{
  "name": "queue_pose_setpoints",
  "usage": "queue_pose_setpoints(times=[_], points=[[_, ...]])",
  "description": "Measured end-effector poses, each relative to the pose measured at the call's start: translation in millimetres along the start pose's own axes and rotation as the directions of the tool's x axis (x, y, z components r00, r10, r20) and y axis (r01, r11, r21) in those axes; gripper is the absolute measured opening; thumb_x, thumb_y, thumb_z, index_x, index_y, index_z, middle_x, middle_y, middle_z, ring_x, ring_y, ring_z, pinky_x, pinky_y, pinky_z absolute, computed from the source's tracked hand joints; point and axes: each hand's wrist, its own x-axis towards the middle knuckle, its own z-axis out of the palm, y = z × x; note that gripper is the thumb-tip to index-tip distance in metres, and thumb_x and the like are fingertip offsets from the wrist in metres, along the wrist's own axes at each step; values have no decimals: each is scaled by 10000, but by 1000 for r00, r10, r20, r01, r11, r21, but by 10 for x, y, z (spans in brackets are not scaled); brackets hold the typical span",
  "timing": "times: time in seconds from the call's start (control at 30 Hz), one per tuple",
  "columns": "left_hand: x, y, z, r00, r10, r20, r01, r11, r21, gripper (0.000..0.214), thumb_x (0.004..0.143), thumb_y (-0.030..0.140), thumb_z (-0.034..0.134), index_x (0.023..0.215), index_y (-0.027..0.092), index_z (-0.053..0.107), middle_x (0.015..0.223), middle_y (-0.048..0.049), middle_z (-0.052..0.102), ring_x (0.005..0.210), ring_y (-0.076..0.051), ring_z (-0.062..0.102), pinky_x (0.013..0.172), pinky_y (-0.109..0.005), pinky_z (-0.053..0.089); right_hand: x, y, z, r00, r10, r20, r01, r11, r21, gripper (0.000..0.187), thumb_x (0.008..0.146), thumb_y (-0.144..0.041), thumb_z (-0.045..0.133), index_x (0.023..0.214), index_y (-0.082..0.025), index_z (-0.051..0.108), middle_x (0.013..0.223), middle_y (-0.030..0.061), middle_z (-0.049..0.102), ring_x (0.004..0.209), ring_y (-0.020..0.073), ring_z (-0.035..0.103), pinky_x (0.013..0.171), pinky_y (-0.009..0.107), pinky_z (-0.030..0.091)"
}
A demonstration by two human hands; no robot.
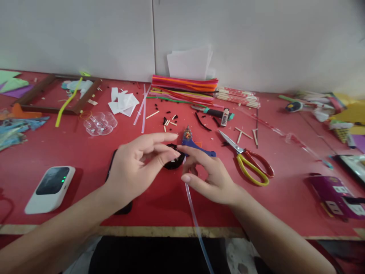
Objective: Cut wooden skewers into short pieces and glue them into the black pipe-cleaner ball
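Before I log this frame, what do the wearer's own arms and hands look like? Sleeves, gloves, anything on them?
Left hand and right hand: both bare, no gloves, no watch or bracelet visible. Left forearm and right forearm show no sleeves within the frame. No cables or clear markings; nail detail too soft to judge.

- No words, brands or numbers can be read clearly.
- Between eight and nine o'clock from the view's middle, a white, rounded plastic device (44, 196) has green indicator lights (63, 179) on its dark screen (53, 180); their symbols are too small to tell.
- Between two and three o'clock, a small, pale oblong block (225, 117) bears dark print, too blurred to read.
- Between three and four o'clock, a purple boxy object (323, 186) carries white patches (340, 189) with illegible marks.
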Motion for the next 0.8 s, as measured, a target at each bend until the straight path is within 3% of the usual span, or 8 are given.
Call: queue_pose_setpoints(times=[0.1, 0.23, 0.33, 0.43, 0.57, 0.63, 0.7, 0.8], points=[[147, 1, -71, 997, 48, -53, -46, 999, 27, 283, 876, 345, 694, 1131, 225, 711, 910, -37, 787, 858, -202, 732, 821, -307, 565, 17, 21, 13, 991, -136, 6, 131, 941, -313, 430, 914, -356, 640, 1272, -125, 586, 863, 60, 701, 747, 157, 658, 680, 287, 552], [419, -31, -123, 989, 140, -56, -132, 984, 116, 288, 935, 380, 604, 1150, 212, 696, 877, -39, 768, 782, -164, 691, 793, -289, 547, 16, 37, 41, 946, -312, 87, 311, 801, -511, 342, 910, -365, 634, 1190, -171, 663, 1004, 108, 696, 868, 199, 671, 753, 348, 573], [596, -51, -118, 984, 174, -46, -165, 974, 156, 259, 934, 379, 598, 1092, 205, 707, 809, -33, 736, 749, -163, 670, 740, -284, 533, 7, 34, 34, 912, -392, 121, 394, 750, -532, 307, 901, -341, 645, 1174, -206, 679, 1138, 124, 674, 1000, 222, 662, 861, 402, 566], [676, -28, -84, 992, 125, 24, -127, 984, 127, 221, 882, 358, 673, 1021, 195, 723, 792, -39, 737, 754, -178, 687, 734, -294, 529, 6, 23, 13, 894, -427, 134, 433, 750, -499, 284, 887, -321, 664, 1147, -210, 695, 1181, 128, 658, 1038, 227, 654, 904, 420, 556], [622, 56, -51, 963, 53, 264, -73, 995, 66, 160, 767, 292, 788, 906, 215, 772, 871, -43, 779, 836, -219, 729, 797, -318, 545, 16, 13, -4, 904, -406, 131, 416, 770, -484, 244, 892, -327, 654, 1093, -202, 717, 1170, 130, 651, 1048, 226, 655, 889, 398, 564], [565, 100, -56, 929, 100, 357, -140, 986, 86, 115, 781, 298, 769, 882, 245, 784, 854, -22, 784, 806, -212, 730, 743, -295, 542, 20, 14, -4, 910, -397, 123, 405, 780, -476, 227, 900, -337, 641, 1064, -204, 724, 1153, 124, 649, 1038, 219, 654, 870, 380, 570], [510, 141, -72, 906, 136, 400, -214, 964, 158, 54, 808, 290, 734, 822, 258, 776, 803, 2, 776, 730, -187, 714, 666, -267, 512, 20, 20, 1, 911, -395, 117, 400, 782, -478, 216, 907, -344, 630, 1043, -207, 725, 1139, 116, 647, 1010, 208, 653, 844, 365, 573], [429, 198, -99, 925, 43, 377, -154, 950, 271, 42, 811, 263, 711, 776, 251, 732, 703, 32, 756, 615, -162, 686, 580, -253, 452, 15, 33, 16, 905, -411, 111, 408, 763, -501, 200, 902, -338, 636, 1022, -206, 727, 1096, 103, 654, 924, 193, 652, 780, 352, 571]])
